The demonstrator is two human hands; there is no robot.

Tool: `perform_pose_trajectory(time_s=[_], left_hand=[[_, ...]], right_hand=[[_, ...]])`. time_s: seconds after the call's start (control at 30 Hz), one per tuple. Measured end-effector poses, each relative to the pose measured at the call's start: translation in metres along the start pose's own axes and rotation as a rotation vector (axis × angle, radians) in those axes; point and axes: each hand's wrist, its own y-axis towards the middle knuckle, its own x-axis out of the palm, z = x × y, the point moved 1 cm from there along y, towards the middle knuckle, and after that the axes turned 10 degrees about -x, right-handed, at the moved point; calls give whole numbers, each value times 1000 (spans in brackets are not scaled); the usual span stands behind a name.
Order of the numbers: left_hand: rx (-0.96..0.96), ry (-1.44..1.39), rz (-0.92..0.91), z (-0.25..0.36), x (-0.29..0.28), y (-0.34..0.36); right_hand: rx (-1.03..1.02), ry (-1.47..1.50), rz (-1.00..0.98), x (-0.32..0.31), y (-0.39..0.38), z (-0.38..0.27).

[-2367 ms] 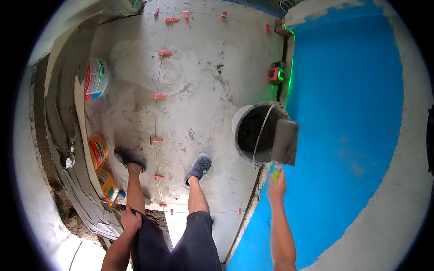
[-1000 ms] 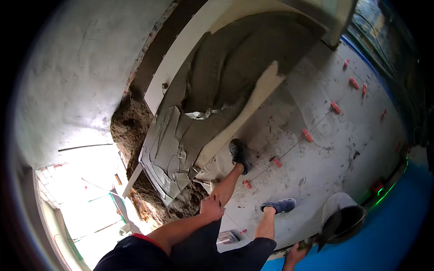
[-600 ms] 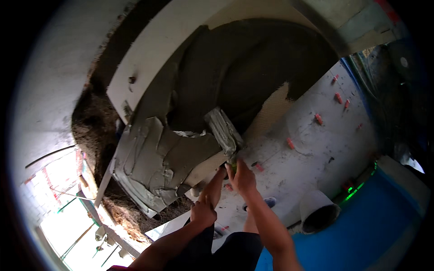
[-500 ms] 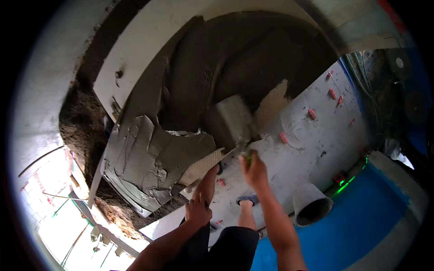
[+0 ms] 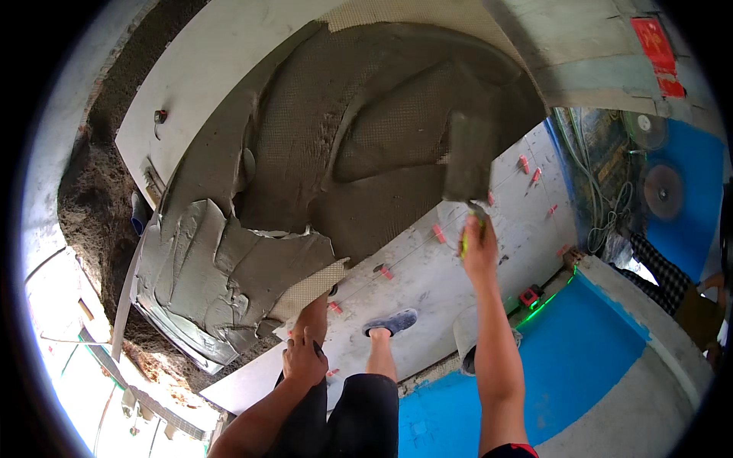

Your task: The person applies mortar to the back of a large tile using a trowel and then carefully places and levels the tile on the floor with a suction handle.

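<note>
Upper bare strip now mostly coated along the near edge

A patch of pale, cross-ribbed surface showed beside the blade half a second ago; dark wet mortar now covers nearly all of it, with just a pale sliver left by the blade. On the wide off-white ribbed slab [image 5: 416, 11], the grey mortar [image 5: 294, 156] therefore appears to reach the near edge along that stretch. The lower pale ribbed strip [image 5: 309, 290] is still uncoated, so I judge the spreading incomplete.

The flat rectangular grey metal trowel with a yellow-green handle [image 5: 469, 156] has moved up and to the right along that edge, near the slab's right-hand corner. Its blade points away from the person, the handle end nearest them. Its long axis runs almost straight up the view, leaning slightly right at the far end and crossing the slanted edge obliquely. The blade is blurred; I cannot tell how firmly it presses.

The right grip [image 5: 479, 246] is clenched around the trowel's handle. The left grip [image 5: 305, 362] rests on the person's left leg [image 5: 311, 319]; whether it grasps the small dark object beside its fingers, I cannot tell.
</note>
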Motion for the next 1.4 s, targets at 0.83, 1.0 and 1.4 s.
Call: perform_pose_trajectory(time_s=[0.83, 1.0, 1.4], left_hand=[[-225, -253, 175, -15, 162, -50], [-299, -363, 210, -11, 189, -56], [-341, -556, 313, -15, 222, -70]], right_hand=[[33, -450, -797, 66, -135, 63], [-155, -712, -1081, 83, -202, 68], [-483, -514, -933, 176, -205, 44]])
